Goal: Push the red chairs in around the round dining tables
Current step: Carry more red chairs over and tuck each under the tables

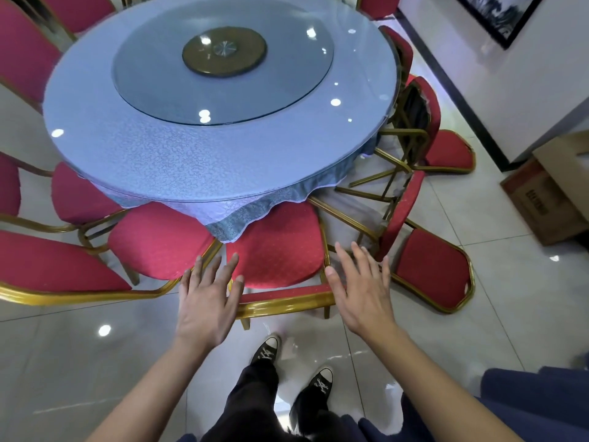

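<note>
A red chair (280, 247) with a gold frame stands right in front of me, its seat tucked partly under the round dining table (159, 161). Its backrest top runs between my hands. My left hand (204, 298) hovers over the backrest's left end with fingers spread and straight. My right hand (363, 288) is spread flat over the right end. Whether either hand touches the backrest I cannot tell. Another red chair (159, 237) sits just to the left, also partly under the table.
Two red chairs (433, 266) at the right stand angled with their backs toward the table. More red chairs (79, 196) ring the left side. A glass turntable (223, 65) tops the table. A cardboard box (548, 199) stands by the right wall.
</note>
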Demonstrator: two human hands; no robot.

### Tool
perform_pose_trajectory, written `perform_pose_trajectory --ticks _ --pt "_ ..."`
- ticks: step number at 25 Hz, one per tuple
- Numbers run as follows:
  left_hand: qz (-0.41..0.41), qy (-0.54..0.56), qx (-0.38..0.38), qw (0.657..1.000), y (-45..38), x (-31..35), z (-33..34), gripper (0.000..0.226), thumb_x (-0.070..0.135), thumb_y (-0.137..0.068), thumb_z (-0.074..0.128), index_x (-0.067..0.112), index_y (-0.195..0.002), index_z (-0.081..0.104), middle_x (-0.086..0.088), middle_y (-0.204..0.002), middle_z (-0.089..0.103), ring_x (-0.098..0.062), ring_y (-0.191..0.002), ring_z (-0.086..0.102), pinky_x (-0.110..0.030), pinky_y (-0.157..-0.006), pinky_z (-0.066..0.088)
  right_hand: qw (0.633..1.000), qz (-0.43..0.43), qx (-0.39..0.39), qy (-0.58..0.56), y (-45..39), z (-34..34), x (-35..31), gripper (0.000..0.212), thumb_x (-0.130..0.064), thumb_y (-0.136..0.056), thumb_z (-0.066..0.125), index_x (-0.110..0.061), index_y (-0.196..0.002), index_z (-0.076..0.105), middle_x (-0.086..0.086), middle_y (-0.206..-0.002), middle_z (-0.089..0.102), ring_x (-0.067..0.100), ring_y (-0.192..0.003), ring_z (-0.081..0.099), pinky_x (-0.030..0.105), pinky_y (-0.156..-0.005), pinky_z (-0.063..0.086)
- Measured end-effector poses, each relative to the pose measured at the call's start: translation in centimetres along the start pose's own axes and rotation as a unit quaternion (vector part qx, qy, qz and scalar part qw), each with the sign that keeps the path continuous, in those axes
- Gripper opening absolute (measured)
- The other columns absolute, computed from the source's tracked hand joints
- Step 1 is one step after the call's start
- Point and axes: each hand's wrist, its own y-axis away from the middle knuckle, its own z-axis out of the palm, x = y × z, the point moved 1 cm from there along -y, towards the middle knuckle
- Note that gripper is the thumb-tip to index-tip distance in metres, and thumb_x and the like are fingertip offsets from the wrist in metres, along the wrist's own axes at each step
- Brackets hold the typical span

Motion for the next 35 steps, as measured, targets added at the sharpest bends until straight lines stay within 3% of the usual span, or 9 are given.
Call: perform_pose_trajectory --ticks 3,8,15,20,27,30,35 --pt "0.025 0.015 0.029 0.999 0.7 3.5 -0.5 0.075 0.066 -0.091 0.002 0.042 -0.158 0.024 0.004 -0.167 0.023 -0.022 -0.157 0.001 -0.042 -0.125 0.002 1.0 -0.004 0.025 -0.007 -0.8 -2.3 0.7 0.074 -0.069 -0.098 0.007 -0.034 -0.162 0.022 0.004 -0.169 0.021 0.021 -0.156 0.011 0.054 -0.125 -0.006" --pt "0.051 0.03 0.019 0.998 0.7 8.6 0.1 0.066 0.061 -0.095 0.012 0.043 -0.157 0.024 0.004 -0.166 0.025 -0.021 -0.157 0.003 -0.042 -0.125 0.003 0.998 -0.001 0.067 -0.009 -0.3 -5.2 3.2 0.072 -0.065 -0.099 0.013 -0.031 -0.161 0.028 0.007 -0.167 0.026 0.024 -0.155 0.017 0.052 -0.125 -0.005" --pt "0.128 0.047 0.001 0.991 -1.5 16.5 1.1 0.054 0.053 -0.104 0.023 0.043 -0.157 0.025 0.006 -0.166 0.025 -0.02 -0.156 0.005 -0.042 -0.125 0.004 0.994 0.069 0.087 -0.012 1.0 -8.6 9.9 0.068 -0.065 -0.101 0.013 -0.036 -0.161 0.02 -0.001 -0.169 0.021 0.017 -0.156 0.012 0.049 -0.126 -0.007" --pt "0.212 0.029 -0.038 0.976 -3.7 24.1 2.6 0.061 0.057 -0.1 0.01 0.042 -0.158 0.022 0.004 -0.166 0.023 -0.022 -0.157 0.003 -0.043 -0.125 0.004 0.983 0.135 0.12 -0.026 1.8 -11.2 15.6 0.073 -0.067 -0.098 0.009 -0.033 -0.162 0.02 -0.001 -0.169 0.02 0.016 -0.156 0.012 0.047 -0.127 -0.005" --pt "0.315 0.008 -0.069 0.947 -7.6 36.3 5.9 0.067 0.058 -0.096 0.008 0.038 -0.159 0.023 0.001 -0.166 0.025 -0.025 -0.156 0.007 -0.043 -0.124 0.009 0.96 0.231 0.155 -0.013 1.7 -15.7 24.9 0.07 -0.067 -0.102 0.011 -0.032 -0.162 0.017 0.001 -0.168 0.022 0.016 -0.155 0.016 0.043 -0.126 -0.009" --pt "0.343 0.013 -0.072 0.937 -9.4 41.0 7.1 0.073 0.063 -0.093 0.001 0.039 -0.159 0.023 0.0 -0.166 0.025 -0.026 -0.156 0.009 -0.045 -0.124 0.01 0.955 0.252 0.158 0.002 0.8 -17.6 28.2 0.074 -0.07 -0.1 0.004 -0.033 -0.162 0.017 0.0 -0.169 0.021 0.014 -0.155 0.014 0.043 -0.127 -0.008" --pt "0.344 0.034 -0.086 0.935 -13.1 47.4 8.1 0.066 0.059 -0.098 0.009 0.038 -0.159 0.02 0.001 -0.167 0.022 -0.025 -0.156 0.006 -0.048 -0.125 0.01 0.953 0.26 0.152 0.005 -3.7 -20.7 33.0 0.074 -0.07 -0.099 0.004 -0.034 -0.162 0.016 0.0 -0.169 0.019 0.013 -0.156 0.012 0.042 -0.126 -0.008"
